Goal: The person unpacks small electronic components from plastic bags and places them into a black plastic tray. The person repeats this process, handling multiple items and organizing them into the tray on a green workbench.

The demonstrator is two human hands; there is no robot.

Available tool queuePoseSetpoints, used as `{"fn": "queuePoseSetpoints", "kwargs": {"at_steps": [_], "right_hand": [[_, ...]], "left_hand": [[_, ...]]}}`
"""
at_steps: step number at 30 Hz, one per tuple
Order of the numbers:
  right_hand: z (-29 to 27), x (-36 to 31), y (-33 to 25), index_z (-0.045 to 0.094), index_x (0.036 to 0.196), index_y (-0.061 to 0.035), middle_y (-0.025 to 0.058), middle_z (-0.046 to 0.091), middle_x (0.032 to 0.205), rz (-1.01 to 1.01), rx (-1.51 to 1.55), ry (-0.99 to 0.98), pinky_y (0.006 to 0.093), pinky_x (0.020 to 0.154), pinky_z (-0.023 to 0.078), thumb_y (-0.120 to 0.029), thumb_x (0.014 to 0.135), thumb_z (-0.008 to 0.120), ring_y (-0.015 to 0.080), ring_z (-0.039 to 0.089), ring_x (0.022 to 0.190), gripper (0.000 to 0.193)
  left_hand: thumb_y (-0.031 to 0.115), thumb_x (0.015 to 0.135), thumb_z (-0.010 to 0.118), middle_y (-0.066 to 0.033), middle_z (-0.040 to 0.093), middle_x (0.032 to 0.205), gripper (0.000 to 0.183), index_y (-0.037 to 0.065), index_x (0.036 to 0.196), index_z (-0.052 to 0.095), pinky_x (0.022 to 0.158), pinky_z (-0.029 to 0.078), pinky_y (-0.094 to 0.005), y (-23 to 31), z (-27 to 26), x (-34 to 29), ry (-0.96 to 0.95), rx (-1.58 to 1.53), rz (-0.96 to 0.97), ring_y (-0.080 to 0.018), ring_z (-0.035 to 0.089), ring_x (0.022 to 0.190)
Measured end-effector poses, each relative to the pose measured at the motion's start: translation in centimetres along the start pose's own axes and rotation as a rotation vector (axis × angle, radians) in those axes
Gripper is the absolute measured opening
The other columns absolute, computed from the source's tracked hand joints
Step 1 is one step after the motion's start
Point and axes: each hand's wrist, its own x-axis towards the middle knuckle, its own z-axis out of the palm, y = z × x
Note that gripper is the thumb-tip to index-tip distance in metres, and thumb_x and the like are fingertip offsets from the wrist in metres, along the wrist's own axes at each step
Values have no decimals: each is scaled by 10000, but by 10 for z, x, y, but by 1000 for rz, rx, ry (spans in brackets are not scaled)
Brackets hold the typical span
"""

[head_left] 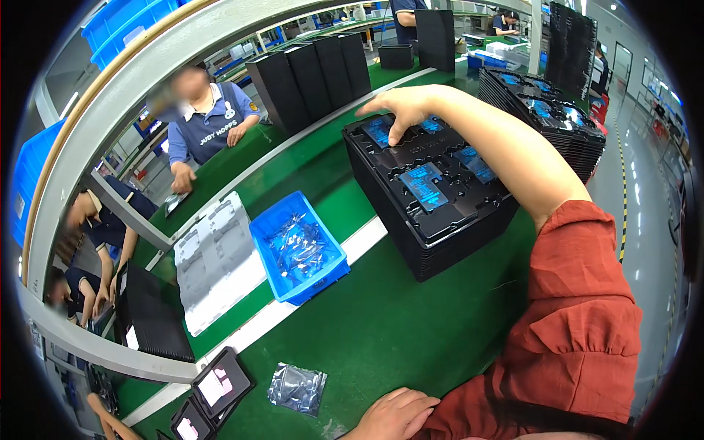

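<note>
My right hand (pixel 407 111) reaches over a tall stack of black plastic trays (pixel 396 213). Its fingers are apart, and the thumb touches or hovers just above a blue flat part (pixel 380 132) in the far left pocket of the top tray. Another blue flat part (pixel 424 186) lies in a nearer pocket, and more sit partly behind my forearm. My left hand (pixel 396 415) rests low on the green tabletop beside my red sleeve, fingers laid out, nothing visible in them. Left of it lies a shiny silvery bag (pixel 297 389).
A blue bin (pixel 312 282) holds small clear bags. Beside it lies a pale moulded tray (pixel 220 260). Small black trays (pixel 222 381) sit at lower left. Another black tray stack (pixel 565 132) stands far right; upright black stacks (pixel 312 84) stand behind. A co-worker (pixel 209 121) sits across.
</note>
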Motion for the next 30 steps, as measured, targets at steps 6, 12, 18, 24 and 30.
{"fn": "queuePoseSetpoints", "kwargs": {"at_steps": [6,12,18,24,30], "right_hand": [[-7,-43,29,504,1297,-31,183,535,1278,177,-93,108,382,1029,382,-274,790,694,312,500,1202,593],[24,-60,18,490,1304,-24,184,446,1369,9,-55,257,390,1078,317,-371,893,563,322,430,1265,543],[34,-65,-24,508,1269,17,199,509,1298,-114,-28,232,393,1049,347,-404,910,531,341,460,1231,554],[30,-161,8,458,1309,39,259,469,1322,480,-10,267,400,1047,351,-443,854,595,349,448,1248,677],[46,-203,-24,643,1071,26,233,645,1020,679,5,333,387,893,468,-244,776,686,349,614,995,402]], "left_hand": [[98,782,620,-115,620,854,159,37,923,659,692,471,-384,1,0,0,18,-7,0,-314,575,797],[115,793,615,-116,625,868,168,44,940,658,715,474,-397,3,2,0,-7,49,10,-320,576,817],[164,818,623,-107,632,926,208,54,991,655,749,488,-374,-3,5,-6,-13,56,35,-305,592,857],[155,821,630,-76,631,915,195,70,995,652,757,505,-358,-15,18,-12,29,58,69,-265,604,862],[178,835,626,-77,637,895,186,85,992,663,752,505,-364,-12,16,-12,25,88,35,-267,611,847]]}}
